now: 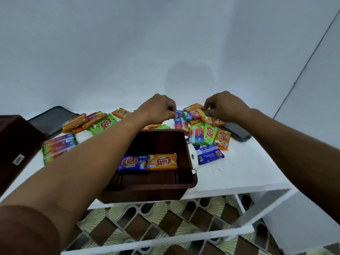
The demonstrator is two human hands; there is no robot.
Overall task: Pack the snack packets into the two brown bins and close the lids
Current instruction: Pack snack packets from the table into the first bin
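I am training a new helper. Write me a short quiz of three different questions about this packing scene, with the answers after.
1. True or false: the open brown bin in front of the person already holds two packets.
2. Multiple choice: where are both hands now? A) inside the bin B) on the packets at the far side of the white table C) on a lid
3. Fill in: the two packets in the bin are a blue packet and an ______ packet.

Key
1. True.
2. B: the left hand and the right hand both reach the pile of packets behind the bin.
3. Orange.
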